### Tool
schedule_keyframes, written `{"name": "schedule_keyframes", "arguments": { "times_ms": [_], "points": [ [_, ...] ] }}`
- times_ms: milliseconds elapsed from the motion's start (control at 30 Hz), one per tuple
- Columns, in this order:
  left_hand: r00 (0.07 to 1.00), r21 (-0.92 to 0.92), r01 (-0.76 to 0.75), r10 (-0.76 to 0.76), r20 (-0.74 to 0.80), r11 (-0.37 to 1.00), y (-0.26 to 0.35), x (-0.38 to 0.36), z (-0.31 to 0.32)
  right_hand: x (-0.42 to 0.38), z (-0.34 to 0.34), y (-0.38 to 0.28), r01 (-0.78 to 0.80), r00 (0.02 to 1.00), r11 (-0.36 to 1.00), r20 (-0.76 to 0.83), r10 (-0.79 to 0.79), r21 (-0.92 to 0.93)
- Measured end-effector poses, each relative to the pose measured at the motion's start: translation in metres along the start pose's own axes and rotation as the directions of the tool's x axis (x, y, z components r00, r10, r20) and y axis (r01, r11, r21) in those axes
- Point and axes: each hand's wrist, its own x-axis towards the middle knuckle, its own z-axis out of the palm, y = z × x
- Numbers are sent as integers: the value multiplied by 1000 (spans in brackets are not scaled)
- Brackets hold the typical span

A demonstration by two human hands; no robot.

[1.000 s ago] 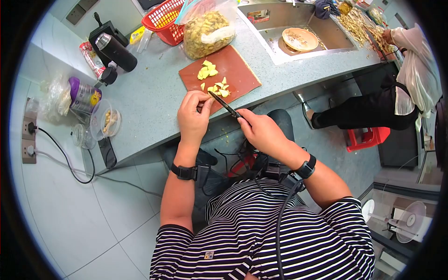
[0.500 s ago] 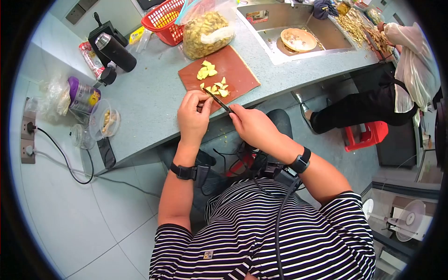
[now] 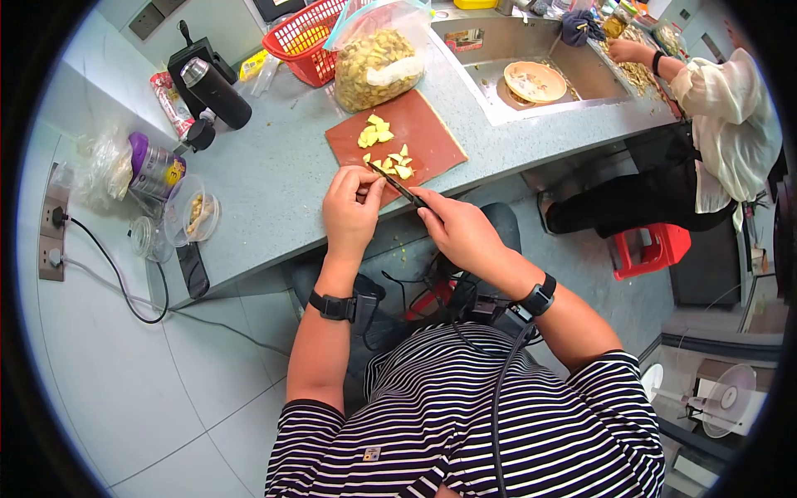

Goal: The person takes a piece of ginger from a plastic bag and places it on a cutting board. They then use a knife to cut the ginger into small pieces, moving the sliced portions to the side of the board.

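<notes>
My left hand (image 3: 349, 212) is closed around a small piece of food at the near edge of the grey counter (image 3: 266, 183); the piece is mostly hidden by my fingers. My right hand (image 3: 461, 232) grips a dark knife (image 3: 397, 184) whose blade points up-left and meets the piece in my left fingers. Just beyond both hands lies a reddish-brown cutting board (image 3: 415, 137) with several yellow cut pieces (image 3: 378, 133) on it.
A clear bag of yellow pieces (image 3: 378, 54) and a red basket (image 3: 303, 37) stand behind the board. A black flask (image 3: 216, 91), purple can (image 3: 154, 170) and plastic containers (image 3: 193, 212) sit left. A sink with a bowl (image 3: 535, 79) is right, where another person (image 3: 714, 124) sits.
My right hand and the knife shifted slightly left then back, still working on the piece in my left hand. The person at right reached a hand onto the counter.
</notes>
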Motion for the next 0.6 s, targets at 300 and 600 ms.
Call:
{"name": "schedule_keyframes", "arguments": {
  "times_ms": [300,600],
  "points": [
    [1000,16,14,-14,-3,1000,-1,-1,0,-5,7,9,118,992,988,-31,-122,-101],
    [1000,32,-21,21,-1,999,-1,0,0,-4,6,10,163,985,979,-31,-168,-126]
  ]
}}
